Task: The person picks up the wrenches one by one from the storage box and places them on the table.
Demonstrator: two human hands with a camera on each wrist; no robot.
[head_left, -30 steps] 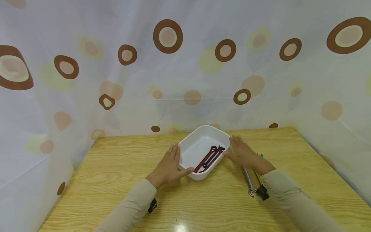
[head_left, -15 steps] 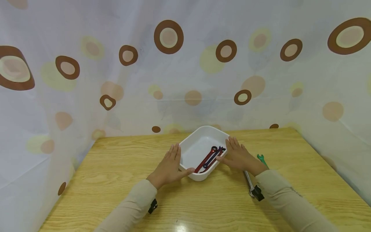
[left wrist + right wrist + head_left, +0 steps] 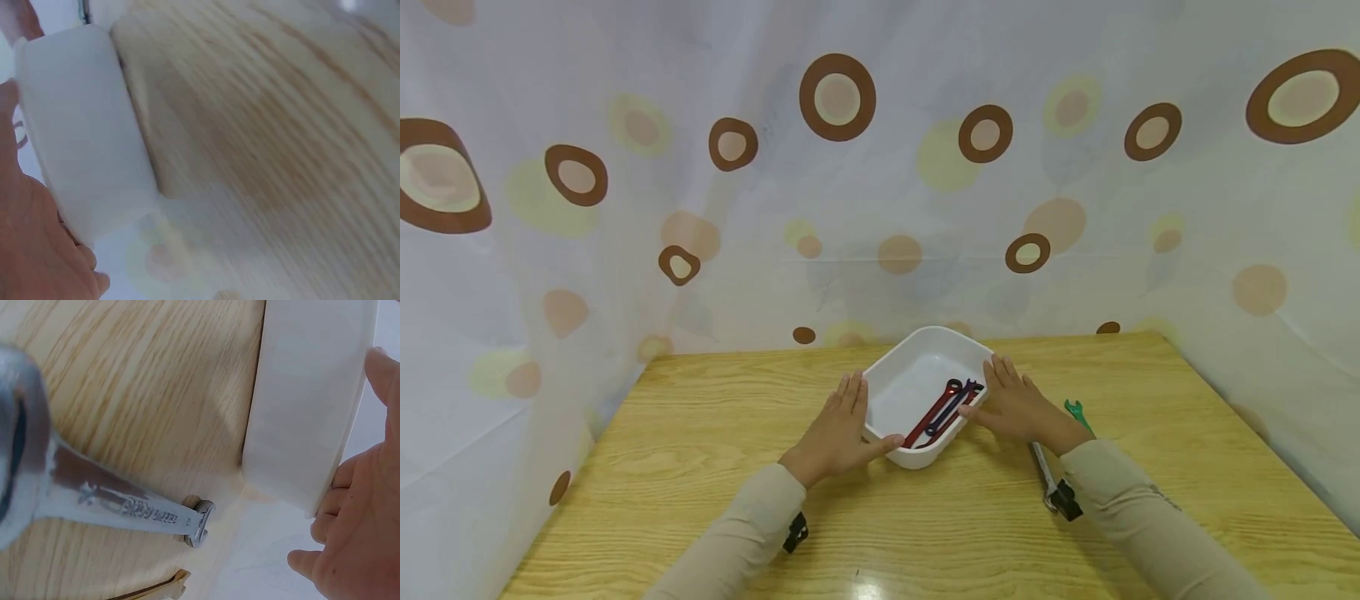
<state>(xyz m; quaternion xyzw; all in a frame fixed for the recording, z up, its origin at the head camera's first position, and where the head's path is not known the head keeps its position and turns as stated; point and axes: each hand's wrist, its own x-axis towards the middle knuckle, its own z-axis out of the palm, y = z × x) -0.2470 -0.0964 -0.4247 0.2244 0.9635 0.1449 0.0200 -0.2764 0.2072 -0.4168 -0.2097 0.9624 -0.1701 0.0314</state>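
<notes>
A white plastic tray (image 3: 898, 392) stands at an angle on the table, with a corner toward me. Red wrenches (image 3: 932, 414) and a dark blue wrench (image 3: 950, 408) lie along its right side. My left hand (image 3: 831, 437) rests against the tray's left rim, fingers straight and thumb spread over the near corner. On the opposite rim lies my right hand (image 3: 1021, 408), its fingers also extended. Both wrist views show fingers along the rim and the tray's outer wall (image 3: 87, 125). Neither hand curls round anything.
Under my right forearm lies a silver open-ended wrench (image 3: 125, 497), partly covered in the head view. Beyond it a green wrench (image 3: 1077, 412) pokes out. A yellowish wrench (image 3: 156, 591) shows in the right wrist view. A dotted curtain (image 3: 850, 208) hangs behind the wooden table (image 3: 722, 408).
My right hand has shifted slightly left along the tray's right rim, uncovering the green wrench's head. The left hand and the tray look the same, and the last half second shows almost no movement.
</notes>
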